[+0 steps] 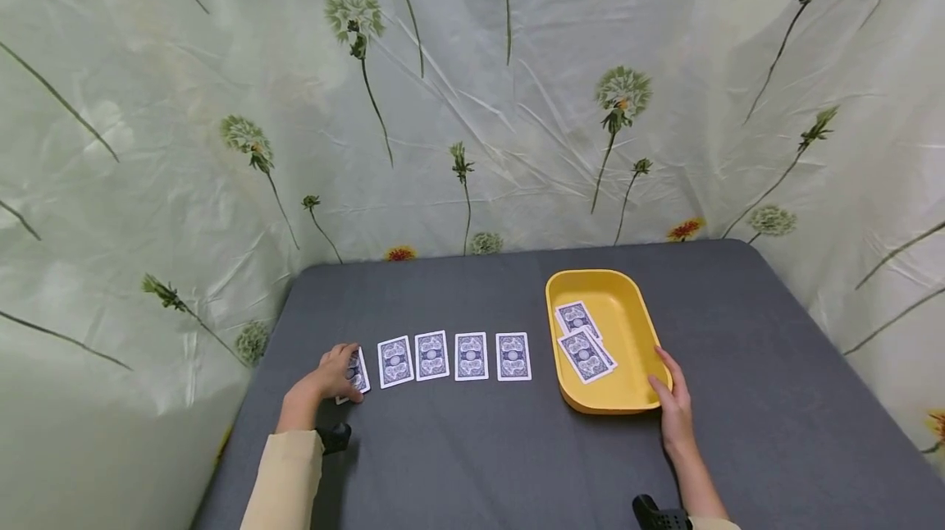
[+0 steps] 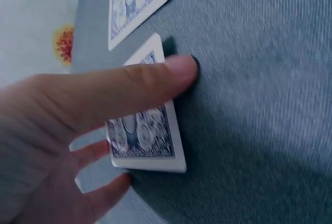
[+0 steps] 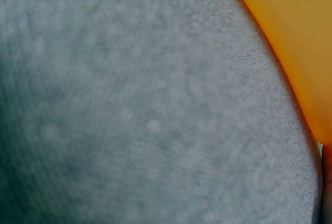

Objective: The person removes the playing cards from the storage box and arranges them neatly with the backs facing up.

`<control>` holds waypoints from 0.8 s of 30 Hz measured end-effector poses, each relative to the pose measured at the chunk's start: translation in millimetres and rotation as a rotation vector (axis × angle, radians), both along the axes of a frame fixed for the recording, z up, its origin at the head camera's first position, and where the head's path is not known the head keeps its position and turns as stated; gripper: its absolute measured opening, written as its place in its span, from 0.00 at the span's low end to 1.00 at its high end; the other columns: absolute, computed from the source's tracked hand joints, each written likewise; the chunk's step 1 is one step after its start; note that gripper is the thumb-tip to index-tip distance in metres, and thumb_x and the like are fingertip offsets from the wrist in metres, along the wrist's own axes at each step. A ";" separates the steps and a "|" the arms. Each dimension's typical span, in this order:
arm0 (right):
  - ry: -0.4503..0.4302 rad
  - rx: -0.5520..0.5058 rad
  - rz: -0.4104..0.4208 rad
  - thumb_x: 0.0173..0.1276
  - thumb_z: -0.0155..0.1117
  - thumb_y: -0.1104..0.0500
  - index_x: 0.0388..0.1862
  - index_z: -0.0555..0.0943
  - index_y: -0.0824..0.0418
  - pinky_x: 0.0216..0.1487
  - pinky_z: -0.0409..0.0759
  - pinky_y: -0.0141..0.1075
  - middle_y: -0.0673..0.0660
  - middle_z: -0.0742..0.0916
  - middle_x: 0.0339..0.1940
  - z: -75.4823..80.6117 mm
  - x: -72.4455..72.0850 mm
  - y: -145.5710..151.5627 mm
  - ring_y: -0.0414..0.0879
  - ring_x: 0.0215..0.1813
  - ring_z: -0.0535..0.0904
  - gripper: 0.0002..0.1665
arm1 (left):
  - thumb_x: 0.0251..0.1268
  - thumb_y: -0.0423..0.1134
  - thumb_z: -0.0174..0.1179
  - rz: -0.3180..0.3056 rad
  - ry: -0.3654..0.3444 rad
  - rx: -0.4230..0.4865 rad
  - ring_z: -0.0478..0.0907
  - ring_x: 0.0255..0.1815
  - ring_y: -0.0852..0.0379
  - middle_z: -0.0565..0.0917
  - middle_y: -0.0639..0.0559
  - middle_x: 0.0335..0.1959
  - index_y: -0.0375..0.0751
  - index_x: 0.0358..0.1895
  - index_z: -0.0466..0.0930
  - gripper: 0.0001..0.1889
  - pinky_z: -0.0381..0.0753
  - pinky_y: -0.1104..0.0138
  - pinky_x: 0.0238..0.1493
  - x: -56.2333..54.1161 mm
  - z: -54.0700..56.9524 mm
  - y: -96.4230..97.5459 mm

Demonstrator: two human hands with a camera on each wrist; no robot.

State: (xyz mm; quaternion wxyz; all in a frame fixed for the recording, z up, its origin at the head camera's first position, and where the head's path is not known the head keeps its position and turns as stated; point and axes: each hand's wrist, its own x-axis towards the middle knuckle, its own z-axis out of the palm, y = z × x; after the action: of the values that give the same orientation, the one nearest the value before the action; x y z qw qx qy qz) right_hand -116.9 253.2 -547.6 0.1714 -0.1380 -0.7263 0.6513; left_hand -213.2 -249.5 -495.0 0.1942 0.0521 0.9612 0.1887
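Note:
At the left end of a row of playing cards, my left hand [image 1: 334, 376] holds a face-down playing card [image 1: 358, 372] with a blue patterned back. In the left wrist view the thumb [image 2: 150, 79] lies across this card [image 2: 142, 136], and other fingers reach its far edge. My right hand [image 1: 675, 403] grips the near right corner of a yellow tray [image 1: 631, 341], thumb over the rim and fingers along the outer side. Inside the tray, a few face-down cards [image 1: 586, 355] overlap at the left. The right wrist view shows the tray's side [image 3: 295, 42].
Several more face-down cards, from one near my left hand [image 1: 395, 362] to one near the tray [image 1: 513, 357], lie in a row on the grey cloth-covered table [image 1: 472, 456]. A flower-printed curtain [image 1: 517, 103] hangs behind the table and at both sides.

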 end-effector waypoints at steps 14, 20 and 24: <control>-0.036 0.006 -0.014 0.69 0.45 0.62 0.67 0.61 0.59 0.57 0.52 0.15 0.34 0.69 0.60 -1.4 0.5 -0.3 0.26 0.63 0.57 0.27 | 0.39 0.33 0.72 -0.037 -0.024 0.045 0.51 0.67 0.34 0.57 0.34 0.66 0.34 0.66 0.57 0.46 0.56 0.41 0.62 -1.2 -0.8 -2.3; -0.051 -0.003 -0.009 0.70 0.44 0.61 0.68 0.60 0.59 0.61 0.51 0.21 0.33 0.68 0.60 -0.1 0.5 -0.5 0.27 0.64 0.56 0.27 | 0.39 0.36 0.72 -0.066 0.006 0.055 0.52 0.67 0.33 0.57 0.33 0.67 0.34 0.66 0.57 0.46 0.57 0.42 0.62 -1.5 -6.4 -5.8; -0.051 -0.002 -0.009 0.69 0.45 0.61 0.68 0.60 0.59 0.60 0.50 0.20 0.34 0.68 0.61 0.7 0.6 -0.8 0.27 0.65 0.56 0.27 | 0.40 0.37 0.71 -0.067 0.017 0.060 0.52 0.67 0.33 0.57 0.33 0.67 0.34 0.66 0.57 0.46 0.57 0.42 0.62 -1.3 -7.7 -6.3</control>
State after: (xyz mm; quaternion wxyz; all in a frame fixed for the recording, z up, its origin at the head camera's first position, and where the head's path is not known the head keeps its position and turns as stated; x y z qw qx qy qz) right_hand -116.3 252.4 -546.8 0.1559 -0.1580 -0.7291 0.6474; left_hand -214.6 -255.9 -502.7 0.1907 0.0915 0.9544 0.2105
